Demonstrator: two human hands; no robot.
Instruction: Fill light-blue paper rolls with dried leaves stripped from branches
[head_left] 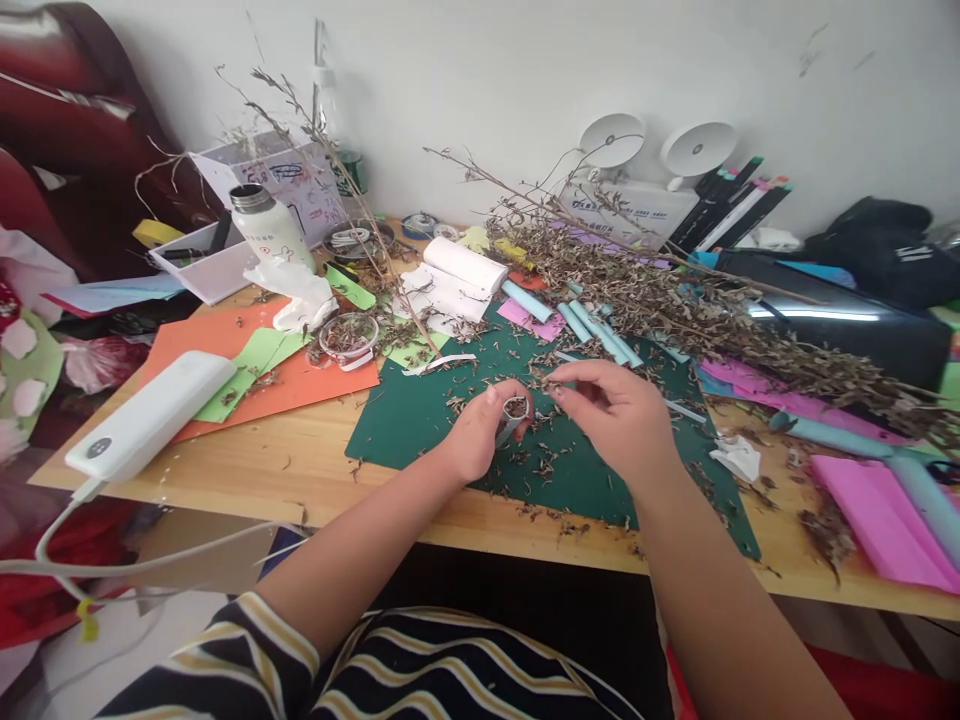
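Note:
My left hand [474, 435] is wrapped round a short light-coloured paper tube [509, 430], its mouth tilted up and packed with brown crumbled leaves. Just to the right, my right hand [621, 418] pinches a small bit of dried leaf [552, 384] between thumb and fingertips, apart from the tube. Both hands are above a dark green cutting mat [405, 425] strewn with leaf crumbs. Behind them lie several rolled light-blue paper tubes [611, 335] and a large heap of dried leafy branches [645, 270].
A white power bank [154, 412] with a cable rests at the left on orange paper [315, 392]. Near it stand a round clear tub [349, 338] of leaf bits and a white bottle [271, 235]. A paper roll [465, 265] lies behind the mat; pink paper [881, 525] is at the right edge.

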